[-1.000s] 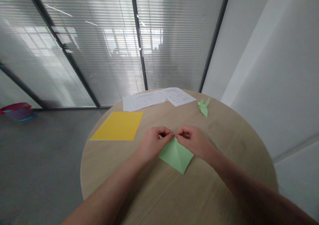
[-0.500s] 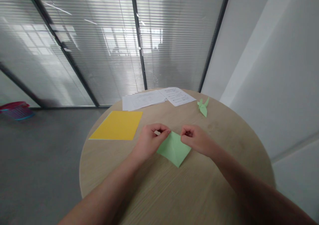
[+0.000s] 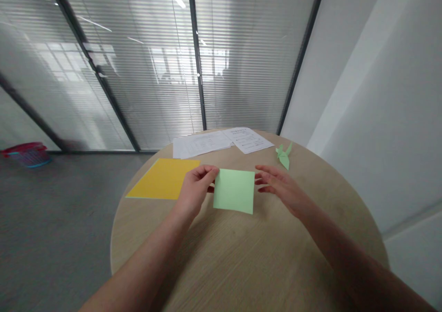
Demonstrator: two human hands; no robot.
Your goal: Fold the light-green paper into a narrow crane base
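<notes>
A light green square of folded paper (image 3: 235, 191) is held up over the table, its face turned toward me. My left hand (image 3: 198, 183) pinches it at the upper left corner between thumb and fingers. Just beyond its right edge is my right hand (image 3: 274, 183), open with the fingers stretched toward the paper. Whether those fingertips touch the edge I cannot tell. A green folded paper crane (image 3: 283, 156) stands behind my right hand. Partly behind my left hand lies a stack of yellow paper sheets (image 3: 159, 179).
Printed white sheets (image 3: 203, 145) lie at the far side of the round wooden table (image 3: 241, 266). A red and blue basket (image 3: 29, 154) sits on the floor at the left. Glass panels with blinds rise behind the table, and a white wall (image 3: 380, 95) stands at the right.
The green paper has turned from a diamond position to a square one facing me. My right hand has let go and opened. My left hand still pinches the paper. The view has tilted slightly.
</notes>
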